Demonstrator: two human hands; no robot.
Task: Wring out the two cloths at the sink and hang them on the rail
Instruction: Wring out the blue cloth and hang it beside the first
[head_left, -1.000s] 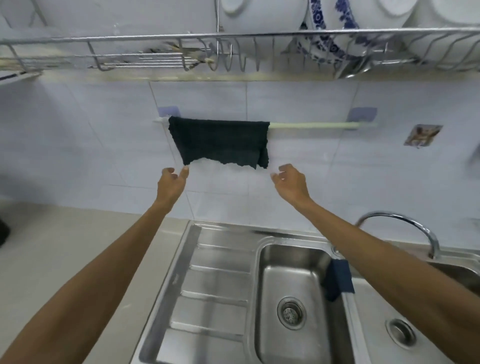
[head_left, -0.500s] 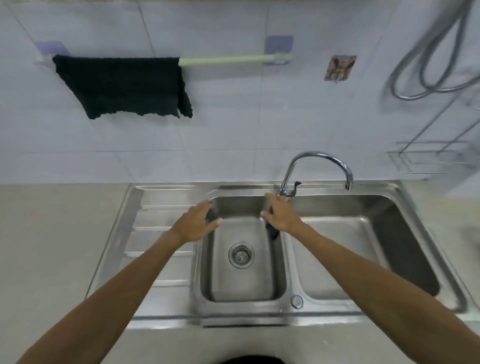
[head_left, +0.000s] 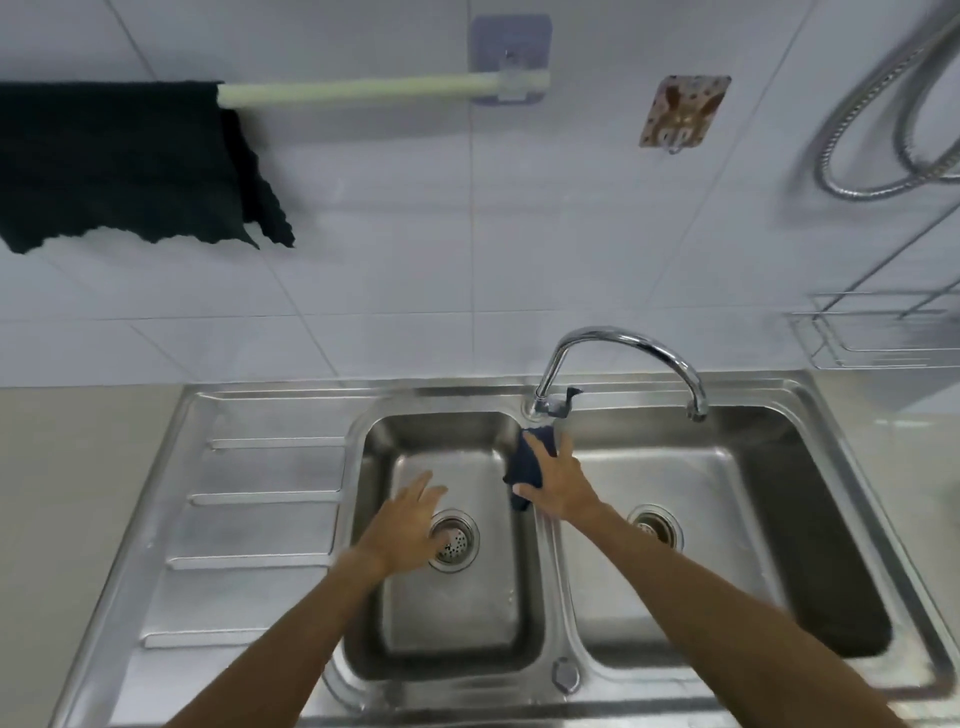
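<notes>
Dark-blue cloth, small and crumpled, drapes over the divider between the two steel sink basins, pinched by the right hand just below the curved chrome tap. The left hand hovers open and empty over the left drain. One black cloth already hangs on the pale rail, so the second wringing seems due: lift and twist with both hands.

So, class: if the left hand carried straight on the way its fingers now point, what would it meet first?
The left hand hovers open over the left basin, fingers pointing up and right. Going on, it would probably meet the dark blue cloth under the right hand on the divider; depth is unclear.
</notes>
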